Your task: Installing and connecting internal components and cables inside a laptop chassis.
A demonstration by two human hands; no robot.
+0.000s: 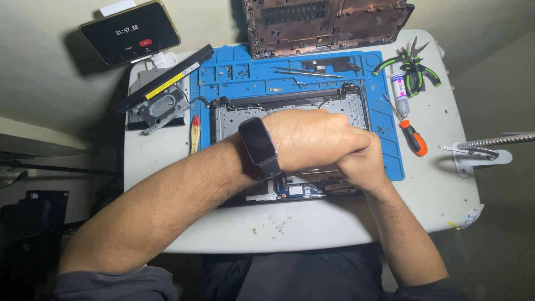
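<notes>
At the far left corner we see a black rectangular phone (130,32) propped up, its dark screen lit with pale digits and a small red round button. A long black battery bar (163,78) beside it carries a narrow yellow label strip. On our left wrist sits a black rectangular smartwatch (258,147), screen dark. A white tube (399,89) at right bears a purple label.

Colours noted on bench
Mat (390,161) was blue; screwdriver (413,137) handle orange-black; cutters (413,69) green-black; watch (259,146) black; table (301,223) white.
</notes>
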